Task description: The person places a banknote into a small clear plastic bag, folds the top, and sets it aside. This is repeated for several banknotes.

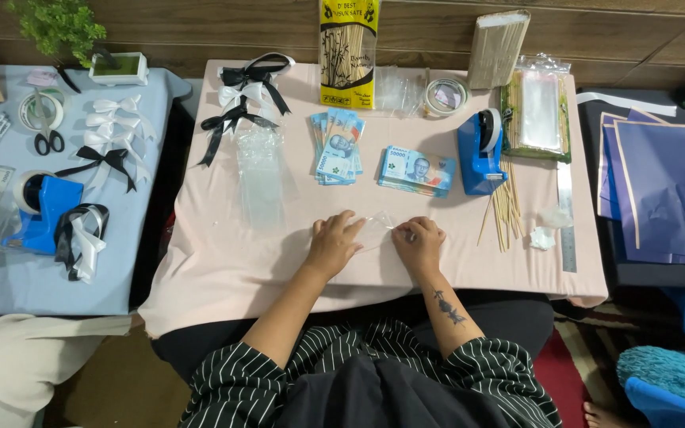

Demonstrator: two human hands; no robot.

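My left hand (333,242) lies flat, fingers spread, pressing down on a small clear plastic sleeve (376,230) on the pink table (231,261). My right hand (419,242) is curled at the sleeve's right end, fingertips pinching its edge. Beyond my hands lie two stacks of blue banknotes, one fanned (336,146) and one flat (416,170). A blue tape dispenser (479,150) stands to the right of them, with loose bamboo skewers (505,210) beside it.
Black and white ribbon bows (246,91) and clear sleeves (261,174) lie at the table's left. A skewer packet (348,51), tape roll (445,95), sleeve pack (539,111) and ruler (567,222) sit at the back and right. Purple paper (663,186) lies further right. Another person's table (41,269) stands left.
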